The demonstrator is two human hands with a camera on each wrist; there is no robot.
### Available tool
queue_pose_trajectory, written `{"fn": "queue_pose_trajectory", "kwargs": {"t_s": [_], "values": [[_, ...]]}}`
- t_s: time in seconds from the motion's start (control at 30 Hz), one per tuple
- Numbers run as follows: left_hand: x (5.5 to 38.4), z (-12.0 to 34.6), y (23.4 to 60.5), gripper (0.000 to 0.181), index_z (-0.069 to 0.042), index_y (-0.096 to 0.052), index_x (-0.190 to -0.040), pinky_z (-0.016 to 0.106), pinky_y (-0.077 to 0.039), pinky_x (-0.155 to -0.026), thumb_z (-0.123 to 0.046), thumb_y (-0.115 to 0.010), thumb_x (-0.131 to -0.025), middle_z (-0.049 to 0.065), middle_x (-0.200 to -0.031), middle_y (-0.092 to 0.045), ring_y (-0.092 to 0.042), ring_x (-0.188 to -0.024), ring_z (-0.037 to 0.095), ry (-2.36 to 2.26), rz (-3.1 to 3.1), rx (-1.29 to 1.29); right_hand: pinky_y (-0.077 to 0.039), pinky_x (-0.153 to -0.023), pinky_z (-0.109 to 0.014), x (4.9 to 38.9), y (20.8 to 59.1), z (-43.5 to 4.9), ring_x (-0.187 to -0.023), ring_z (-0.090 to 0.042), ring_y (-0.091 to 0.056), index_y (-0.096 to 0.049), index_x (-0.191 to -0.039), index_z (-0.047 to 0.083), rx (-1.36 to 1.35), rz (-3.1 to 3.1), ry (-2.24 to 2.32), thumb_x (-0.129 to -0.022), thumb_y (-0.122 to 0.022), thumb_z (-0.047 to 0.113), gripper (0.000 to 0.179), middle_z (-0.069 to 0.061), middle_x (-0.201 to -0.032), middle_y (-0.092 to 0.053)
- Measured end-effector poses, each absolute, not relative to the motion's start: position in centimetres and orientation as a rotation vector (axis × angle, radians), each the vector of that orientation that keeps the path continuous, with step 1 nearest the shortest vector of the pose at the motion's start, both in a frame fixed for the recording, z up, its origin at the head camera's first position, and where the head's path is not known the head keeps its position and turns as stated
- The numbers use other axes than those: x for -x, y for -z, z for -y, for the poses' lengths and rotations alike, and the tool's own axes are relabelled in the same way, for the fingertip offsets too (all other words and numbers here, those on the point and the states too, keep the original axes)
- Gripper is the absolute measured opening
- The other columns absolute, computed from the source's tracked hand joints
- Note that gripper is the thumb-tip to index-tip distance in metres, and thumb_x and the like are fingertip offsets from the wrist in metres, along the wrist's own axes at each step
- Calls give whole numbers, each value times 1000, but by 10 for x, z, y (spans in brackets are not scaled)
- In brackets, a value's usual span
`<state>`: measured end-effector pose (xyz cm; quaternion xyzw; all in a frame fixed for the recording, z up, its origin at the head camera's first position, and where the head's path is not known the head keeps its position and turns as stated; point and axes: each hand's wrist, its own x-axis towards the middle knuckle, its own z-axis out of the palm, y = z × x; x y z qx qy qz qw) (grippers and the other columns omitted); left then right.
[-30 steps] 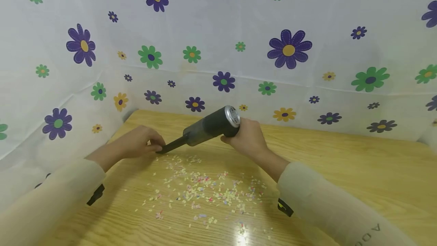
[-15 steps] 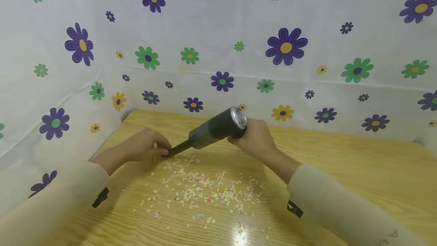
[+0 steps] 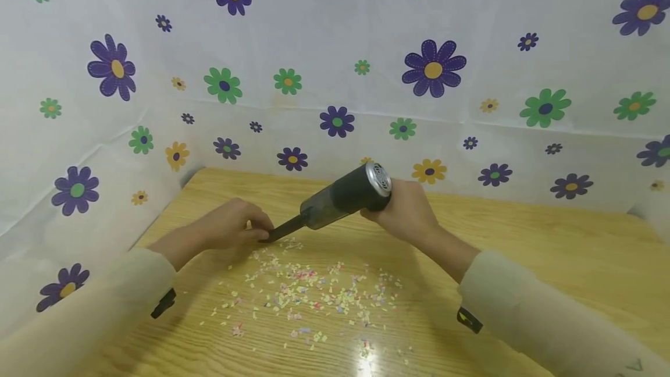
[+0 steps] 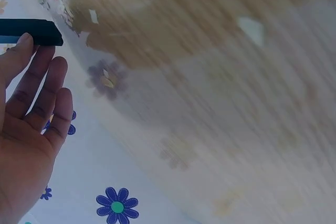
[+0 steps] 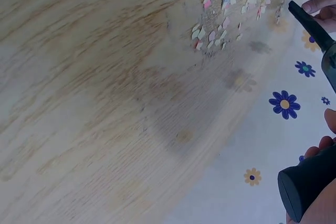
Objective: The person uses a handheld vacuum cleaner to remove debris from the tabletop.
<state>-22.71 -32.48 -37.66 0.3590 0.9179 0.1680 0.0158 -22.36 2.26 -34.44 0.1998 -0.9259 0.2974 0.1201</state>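
A black handheld vacuum cleaner [image 3: 342,196] with a silver vented end slants down to the left over the table. My right hand [image 3: 405,209] grips its handle [image 5: 310,184], whose flared base shows in the right wrist view. At the low end, my left hand [image 3: 235,226] pinches the slim nozzle [image 4: 29,31] near its tip between thumb and fingers, the other fingers spread loosely below it in the left wrist view. Paper confetti [image 3: 314,290] in yellow, pink and blue lies scattered just in front of the nozzle tip.
The wood-grain table [image 3: 549,266] stretches out to the right. A white cloth with printed flowers [image 3: 387,28] hangs behind the table and along its left side. A bright light reflection [image 3: 366,359] shows near the front of the table.
Both hands and the vacuum cleaner have shifted to the right, the nozzle tip moving along the far edge of the confetti. The grip of each hand looks the same.
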Motion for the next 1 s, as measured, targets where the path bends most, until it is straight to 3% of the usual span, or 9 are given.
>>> {"fn": "queue_pose_trajectory", "kwargs": {"t_s": [0.8, 1.0], "values": [[238, 286, 372, 8, -16, -79, -91, 34, -58, -77, -11, -72, -90, -8, -86, -75, -66, -76, 3, -539, -2766, -1148, -43, -59, -31, 230, 335, -60, -61, -19, -54, -70, -94, 3, -592, 2696, -860, -71, -86, 16, 31, -7, -75, -71], [237, 274, 372, 8, -14, -78, -93, 33, -58, -79, -11, -71, -91, -8, -85, -75, -68, -76, 2, -539, -2719, -1179, -46, -58, -33, 228, 332, -70, -61, -20, -57, -70, -94, 1, -589, 2697, -816, -70, -86, 16, 34, -9, -74, -70]]}}
